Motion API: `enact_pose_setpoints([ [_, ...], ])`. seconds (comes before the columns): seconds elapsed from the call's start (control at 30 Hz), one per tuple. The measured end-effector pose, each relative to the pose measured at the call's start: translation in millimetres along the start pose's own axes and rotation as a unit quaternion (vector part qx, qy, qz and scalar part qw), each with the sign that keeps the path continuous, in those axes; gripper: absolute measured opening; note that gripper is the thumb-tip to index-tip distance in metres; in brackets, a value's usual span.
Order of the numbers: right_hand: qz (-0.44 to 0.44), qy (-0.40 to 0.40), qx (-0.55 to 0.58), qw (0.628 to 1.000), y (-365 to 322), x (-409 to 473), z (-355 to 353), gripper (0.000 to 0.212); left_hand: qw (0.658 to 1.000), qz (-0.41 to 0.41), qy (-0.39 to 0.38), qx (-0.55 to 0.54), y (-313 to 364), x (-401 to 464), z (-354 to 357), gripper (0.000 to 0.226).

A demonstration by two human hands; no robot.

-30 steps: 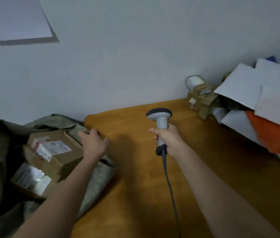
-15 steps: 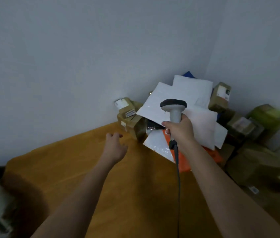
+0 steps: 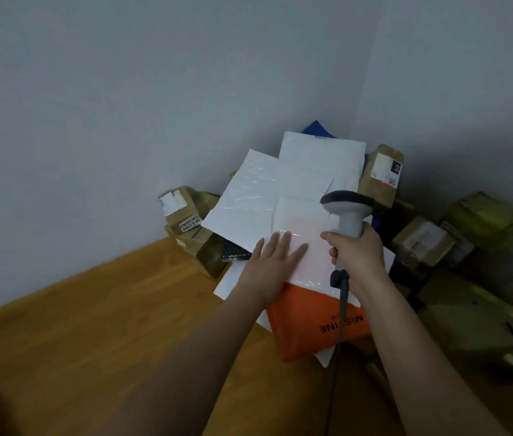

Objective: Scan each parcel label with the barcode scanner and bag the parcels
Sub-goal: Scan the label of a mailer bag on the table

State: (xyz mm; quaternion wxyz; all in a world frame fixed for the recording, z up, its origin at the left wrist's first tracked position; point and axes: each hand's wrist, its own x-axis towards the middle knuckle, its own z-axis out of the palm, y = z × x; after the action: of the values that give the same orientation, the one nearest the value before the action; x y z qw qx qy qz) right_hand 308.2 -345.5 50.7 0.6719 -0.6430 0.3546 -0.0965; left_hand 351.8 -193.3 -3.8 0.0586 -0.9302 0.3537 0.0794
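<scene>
My right hand grips the handle of a grey barcode scanner, held upright with its head over a pile of parcels in the room's corner. Its cable hangs down along my forearm. My left hand reaches out with straight fingers that lie on a white mailer bag on top of the pile. A faint reddish glow shows on that bag. Under it lies an orange mailer with dark lettering. More white mailers are stacked behind.
The pile sits at the far right end of a wooden table. Small cardboard boxes with labels stand at the wall left of the pile. More brown boxes and cartons fill the corner on the right, off the table.
The view swung right from the green sack of boxes to the corner pile. My left hand left the sack and now lies on the top white mailer. The scanner moved over the pile.
</scene>
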Motion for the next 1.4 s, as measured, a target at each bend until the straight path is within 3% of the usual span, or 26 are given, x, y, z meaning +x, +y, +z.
enact_pose_setpoints([
  [0.17, -0.001, 0.020, 0.054, 0.998, 0, -2, 10, 0.027, 1.000, 0.001, -0.008, -0.022, -13, -6, -5, 0.070],
  [0.3, -0.014, 0.028, 0.114, 0.993, -9, -20, 18, 0.031, 0.993, -0.072, 0.023, -0.086, -41, -33, -19, 0.067],
  [0.4, -0.039, 0.016, 0.112, 0.993, -19, -39, 20, 0.031, 0.961, -0.170, 0.090, -0.197, -65, -68, -28, 0.056],
  [0.5, -0.055, -0.002, 0.111, 0.992, -28, -63, 20, 0.032, 0.853, -0.306, 0.193, -0.376, -88, -106, -35, 0.043],
  [0.63, -0.073, -0.037, 0.090, 0.993, -35, -98, 25, 0.034, 0.593, -0.357, 0.241, -0.680, -108, -156, -48, 0.034],
  [0.67, -0.077, -0.050, 0.079, 0.993, -35, -109, 28, 0.035, 0.550, -0.349, 0.245, -0.719, -111, -170, -53, 0.033],
  [0.77, -0.087, -0.088, 0.058, 0.991, -36, -145, 41, 0.036, 0.484, -0.301, 0.247, -0.783, -113, -210, -66, 0.031],
  [0.9, -0.092, -0.138, 0.066, 0.984, -31, -194, 61, 0.037, 0.468, -0.259, 0.241, -0.810, -112, -260, -78, 0.030],
  [1.03, -0.096, -0.168, 0.063, 0.979, -26, -236, 84, 0.042, 0.484, -0.226, 0.219, -0.817, -117, -308, -80, 0.035],
  [1.17, -0.128, -0.166, 0.016, 0.978, -13, -270, 99, 0.041, 0.501, -0.244, 0.227, -0.799, -134, -356, -72, 0.035],
  [1.3, -0.195, -0.159, -0.077, 0.965, -8, -302, 108, 0.046, 0.607, -0.338, 0.292, -0.657, -157, -400, -59, 0.087],
  [1.4, -0.256, -0.160, -0.148, 0.942, -10, -326, 111, 0.050, 0.688, -0.320, 0.290, -0.583, -162, -424, -55, 0.103],
])
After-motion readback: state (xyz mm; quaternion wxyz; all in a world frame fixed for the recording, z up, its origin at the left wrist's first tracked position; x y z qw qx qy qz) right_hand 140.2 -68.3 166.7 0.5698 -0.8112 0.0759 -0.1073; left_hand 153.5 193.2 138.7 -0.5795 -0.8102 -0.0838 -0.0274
